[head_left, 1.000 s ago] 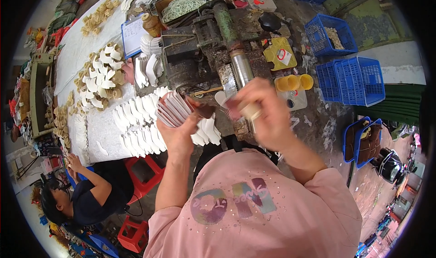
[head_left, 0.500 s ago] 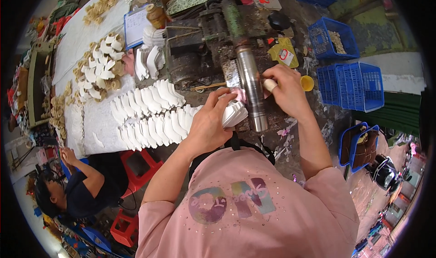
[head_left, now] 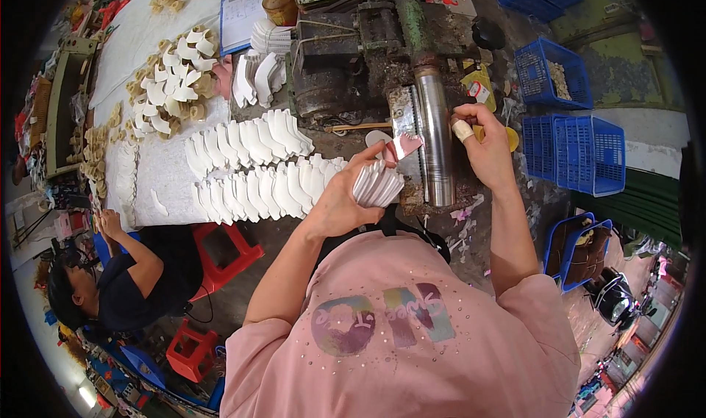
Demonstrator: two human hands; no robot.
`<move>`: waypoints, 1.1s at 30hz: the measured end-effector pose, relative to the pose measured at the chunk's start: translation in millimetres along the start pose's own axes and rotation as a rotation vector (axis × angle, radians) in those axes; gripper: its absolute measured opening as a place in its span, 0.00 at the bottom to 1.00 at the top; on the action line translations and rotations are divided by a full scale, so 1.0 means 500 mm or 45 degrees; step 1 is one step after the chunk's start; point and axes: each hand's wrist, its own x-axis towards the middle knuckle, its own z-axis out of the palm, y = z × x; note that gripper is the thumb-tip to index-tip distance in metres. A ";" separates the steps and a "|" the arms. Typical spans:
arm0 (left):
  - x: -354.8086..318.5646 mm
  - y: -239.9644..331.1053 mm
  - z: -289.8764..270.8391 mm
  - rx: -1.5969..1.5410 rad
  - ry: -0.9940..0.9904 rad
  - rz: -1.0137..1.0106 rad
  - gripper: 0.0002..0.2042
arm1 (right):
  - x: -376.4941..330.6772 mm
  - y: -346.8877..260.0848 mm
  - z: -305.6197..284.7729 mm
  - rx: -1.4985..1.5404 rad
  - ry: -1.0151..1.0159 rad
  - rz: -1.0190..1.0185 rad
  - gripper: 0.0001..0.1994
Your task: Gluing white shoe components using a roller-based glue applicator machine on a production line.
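Observation:
In my left hand [head_left: 334,203] is a stack of thin white curved pieces [head_left: 378,186], gripped between thumb and fingers. The left fingertips also reach a pink-and-white flat piece [head_left: 404,147], which lies against a toothed metal plate [head_left: 406,113] left of the roller. That steel roller [head_left: 435,142] juts toward me from a grimy machine [head_left: 331,65]. To its right, my right hand [head_left: 487,149] is closed with curled fingers beside the metal. A pale wrap covers one of its digits. Whatever those fingertips hold, if anything, is hidden.
Two rows of white curved pieces [head_left: 257,190] lie on the table at left, with a heap of similar pieces [head_left: 176,76] farther back. Blue baskets [head_left: 577,153] stand at right. A co-worker [head_left: 132,271] sits at lower left near a red stool [head_left: 224,260].
My view has shifted, so the machine appears farther right. My left hand and its stack have drawn back from the roller, and the pink-and-white piece shows more fully. My right hand stays beside the roller.

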 end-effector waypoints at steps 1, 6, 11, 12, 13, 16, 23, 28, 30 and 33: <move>0.002 0.007 0.003 0.147 -0.005 0.168 0.35 | 0.000 -0.001 0.000 -0.006 0.004 0.000 0.09; 0.005 0.018 0.028 0.171 -0.049 0.109 0.30 | -0.011 0.004 0.006 -0.046 0.027 -0.011 0.09; -0.003 0.015 0.031 -0.032 0.020 -0.021 0.29 | -0.010 -0.004 0.005 -0.026 0.031 0.031 0.10; -0.011 0.019 0.021 -0.006 0.068 -0.022 0.29 | -0.009 -0.005 0.005 -0.008 0.033 0.034 0.10; -0.020 0.019 0.008 0.021 0.117 -0.025 0.29 | -0.009 -0.004 0.004 -0.001 0.023 0.035 0.10; -0.047 -0.006 -0.045 -0.120 0.203 -0.133 0.29 | -0.010 0.002 0.001 -0.010 0.031 0.062 0.10; -0.150 -0.106 -0.161 0.514 -0.087 -0.510 0.31 | -0.008 -0.007 -0.004 -0.059 0.042 0.058 0.10; -0.130 -0.183 -0.170 1.023 -0.239 -0.366 0.34 | -0.010 -0.008 0.002 -0.067 0.037 0.055 0.10; -0.116 -0.196 -0.174 1.145 -0.140 -0.336 0.33 | -0.013 -0.003 0.003 -0.083 0.037 0.047 0.10; -0.090 -0.208 -0.176 1.339 -0.152 -0.387 0.35 | -0.020 0.003 0.003 -0.070 0.061 0.026 0.10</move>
